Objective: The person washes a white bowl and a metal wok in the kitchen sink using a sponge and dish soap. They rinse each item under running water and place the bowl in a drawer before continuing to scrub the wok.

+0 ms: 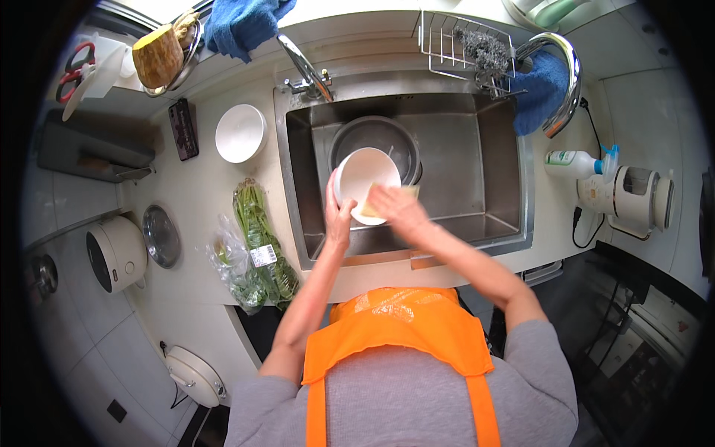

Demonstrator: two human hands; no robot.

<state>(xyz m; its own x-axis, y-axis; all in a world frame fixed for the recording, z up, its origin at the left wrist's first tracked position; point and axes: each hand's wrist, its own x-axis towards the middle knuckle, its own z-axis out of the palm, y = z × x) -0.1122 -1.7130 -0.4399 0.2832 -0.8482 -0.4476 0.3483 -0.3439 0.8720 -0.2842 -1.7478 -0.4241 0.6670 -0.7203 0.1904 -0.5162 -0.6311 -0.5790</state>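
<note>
Over the steel sink (pixel 452 201), my left hand (pixel 338 215) grips a white bowl (pixel 366 170) by its left side, with the bowl's inside tilted up toward me. My right hand (pixel 399 209), slightly blurred, presses a yellowish cloth or sponge (pixel 412 193) against the bowl's lower right inner wall and rim. Beneath the bowl, a round grey metal pot or basin (pixel 380 131) rests in the sink, partly hidden by the bowl. Another white bowl (pixel 240 134) stands on the counter to the left of the sink.
Bagged leafy greens (pixel 262 251), a phone (pixel 183 129) and a metal lid (pixel 161 236) lie on the left counter. Two faucets, one chrome (pixel 306 70) and one curved (pixel 575 84), flank a wire rack (pixel 466 53). A spray bottle (pixel 578 163) lies right of the sink.
</note>
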